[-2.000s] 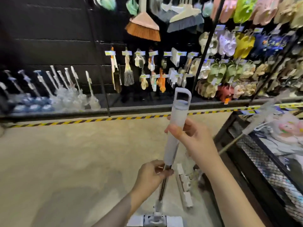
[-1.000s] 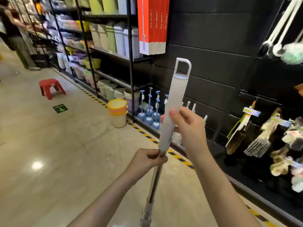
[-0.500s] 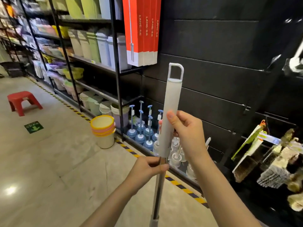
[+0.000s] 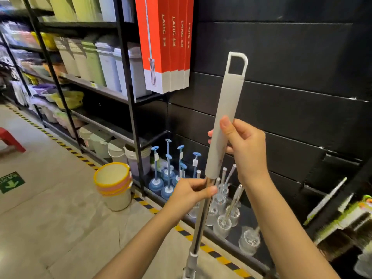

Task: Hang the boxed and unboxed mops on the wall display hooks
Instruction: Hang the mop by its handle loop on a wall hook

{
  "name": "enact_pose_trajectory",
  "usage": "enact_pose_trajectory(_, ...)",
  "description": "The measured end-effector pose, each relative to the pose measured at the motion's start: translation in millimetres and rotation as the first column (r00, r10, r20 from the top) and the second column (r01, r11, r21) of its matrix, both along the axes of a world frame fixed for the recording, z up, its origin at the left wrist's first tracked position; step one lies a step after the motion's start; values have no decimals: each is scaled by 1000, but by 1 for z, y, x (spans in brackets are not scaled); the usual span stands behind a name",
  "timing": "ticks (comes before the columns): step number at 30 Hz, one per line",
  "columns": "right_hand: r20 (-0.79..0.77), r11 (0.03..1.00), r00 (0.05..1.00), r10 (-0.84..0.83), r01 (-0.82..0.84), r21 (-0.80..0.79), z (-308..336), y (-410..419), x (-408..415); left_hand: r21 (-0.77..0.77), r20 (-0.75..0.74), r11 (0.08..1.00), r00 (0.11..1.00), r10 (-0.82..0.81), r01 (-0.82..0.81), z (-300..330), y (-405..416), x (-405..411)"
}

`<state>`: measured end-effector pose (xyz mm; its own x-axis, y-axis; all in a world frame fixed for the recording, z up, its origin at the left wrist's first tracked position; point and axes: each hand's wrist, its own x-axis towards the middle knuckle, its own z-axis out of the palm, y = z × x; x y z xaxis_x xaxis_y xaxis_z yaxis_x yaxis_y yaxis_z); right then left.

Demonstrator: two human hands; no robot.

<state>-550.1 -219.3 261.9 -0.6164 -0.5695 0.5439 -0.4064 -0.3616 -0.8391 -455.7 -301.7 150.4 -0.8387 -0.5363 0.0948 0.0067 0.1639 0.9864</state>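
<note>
I hold an unboxed mop (image 4: 225, 117) upright in front of a black wall. Its pale grey handle ends in a hanging loop at the top; a metal pole runs down out of view. My right hand (image 4: 245, 146) grips the grey handle at its lower half. My left hand (image 4: 191, 193) pinches the metal pole just below the handle. Several red boxed mops (image 4: 167, 43) hang on the wall, up and to the left of the loop. The mop head is out of sight.
A black shelf rack (image 4: 124, 77) with bins and buckets stands on the left. Stacked buckets (image 4: 113, 184) sit on the floor by the striped tape. Blue plungers (image 4: 167, 178) and clear toilet-brush holders (image 4: 223, 218) fill the low ledge. Brushes hang at the lower right.
The view has swung from the slipper and broom display to the left, and closer to the black wall. Both hands keep the same hold on the mop, which stays upright.
</note>
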Motion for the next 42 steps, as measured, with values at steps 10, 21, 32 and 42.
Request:
enact_pose_trajectory(10, -43, 997, 999, 16, -19, -71, 33, -165, -114, -33, -86, 999, 996, -3, 1, 19, -167, -110)
enact_pose_trajectory(21, -59, 993, 994, -91, 86, -77, 72, -287, -201, -64, -229, 998, 974, 7, -22, 54, -289, -212)
enact_pose_trajectory(32, -46, 930, 947, -319, 303, -209, 149, -370, -260, -151, -332, 963, 906, -263, 224, 125, -390, -305)
enact_pose_trajectory(42, -72, 860, 886, -459, 422, -286, 211, -395, -305, -172, -424, 936, 835, -352, 307, 187, -413, -368)
